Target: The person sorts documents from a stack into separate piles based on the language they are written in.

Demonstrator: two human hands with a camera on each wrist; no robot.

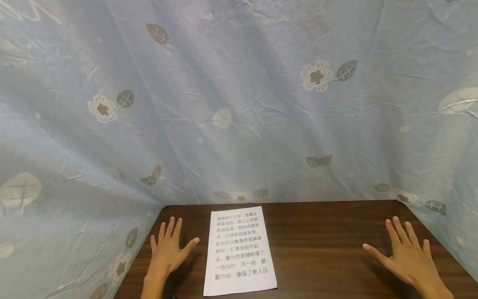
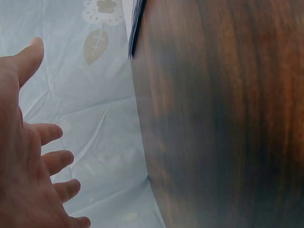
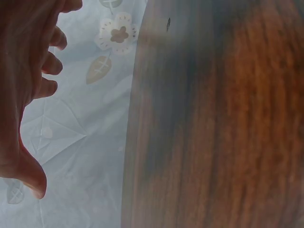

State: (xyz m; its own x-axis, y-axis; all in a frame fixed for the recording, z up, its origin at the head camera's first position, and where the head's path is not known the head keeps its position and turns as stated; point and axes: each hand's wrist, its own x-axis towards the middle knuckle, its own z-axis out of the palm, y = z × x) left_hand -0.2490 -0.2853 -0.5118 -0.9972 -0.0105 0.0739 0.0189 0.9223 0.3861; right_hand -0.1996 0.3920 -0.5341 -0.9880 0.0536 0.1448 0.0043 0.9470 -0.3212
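A white sheet of paper [image 1: 239, 253] printed with lines of Chinese text lies on the dark wooden table [image 1: 317, 236], left of the middle. To its left, my left hand [image 1: 169, 251] is held over the table with fingers spread and nothing in it. On the far right, my right hand [image 1: 408, 257] is spread the same way, also holding nothing. Both wrist views show the palms raised off the wood. At the top of the left wrist view, a dark-edged corner of the paper [image 2: 136, 28] shows.
A pale blue cloth [image 1: 257, 116] with printed flowers and leaves hangs behind the table and down both sides. The table's back edge meets this cloth. A small dark mark [image 3: 168, 24] shows on the wood in the right wrist view.
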